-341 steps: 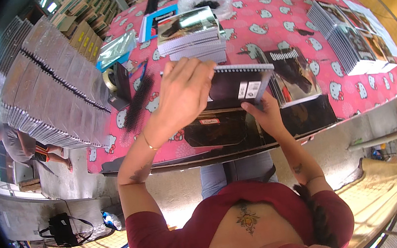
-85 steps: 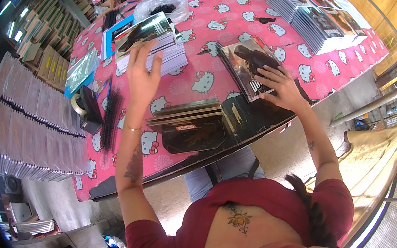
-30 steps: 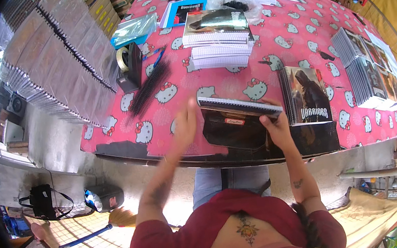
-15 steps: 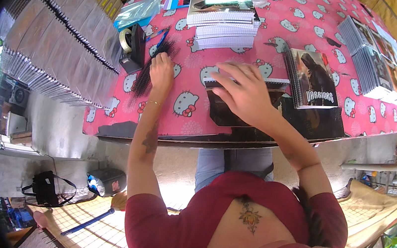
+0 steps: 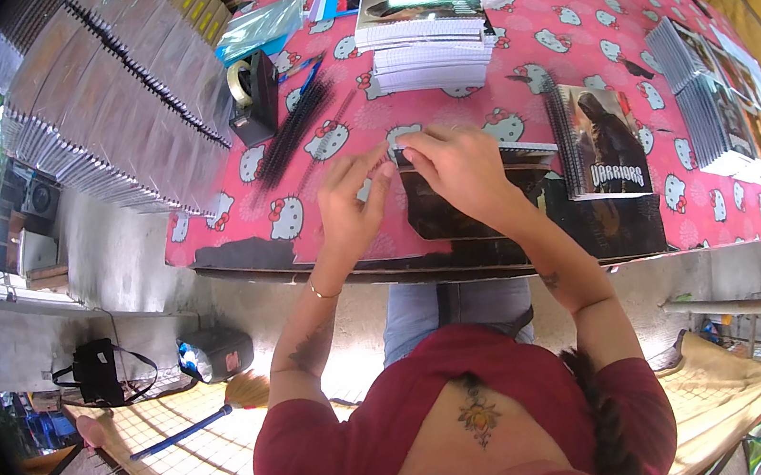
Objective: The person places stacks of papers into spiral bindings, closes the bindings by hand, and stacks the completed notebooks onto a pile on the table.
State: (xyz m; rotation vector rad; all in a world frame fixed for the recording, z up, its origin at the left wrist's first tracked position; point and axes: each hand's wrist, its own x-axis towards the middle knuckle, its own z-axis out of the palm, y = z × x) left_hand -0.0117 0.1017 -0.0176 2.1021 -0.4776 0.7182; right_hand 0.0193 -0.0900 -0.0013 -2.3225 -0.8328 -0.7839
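A dark-covered notebook (image 5: pixel 448 204) lies in front of me near the table's front edge, its white page edge facing away. My right hand (image 5: pixel 467 166) reaches over it, thumb and fingers closed at its far left corner. Beside that corner is my left hand (image 5: pixel 355 200), its fingertips pinched together and almost meeting the right ones. Whatever the left fingers hold is too small to make out. To its far left lies a bundle of black spiral binding coils (image 5: pixel 295 133); a thin faint coil (image 5: pixel 329 138) shows just right of the bundle.
A bound notebook with a hooded figure on its cover (image 5: pixel 600 139) lies at the right. Notebook stacks stand at the back (image 5: pixel 430 63) and far right (image 5: pixel 716 121). A tape dispenser (image 5: pixel 255 100) sits near tall piles of bound notebooks (image 5: pixel 109 110). Pink patterned cloth (image 5: pixel 327 52) covers the table.
My left hand has left the coil bundle and come right and nearer, to the notebook's corner. My right hand has shifted slightly, its fingers drawing in from spread to closed.
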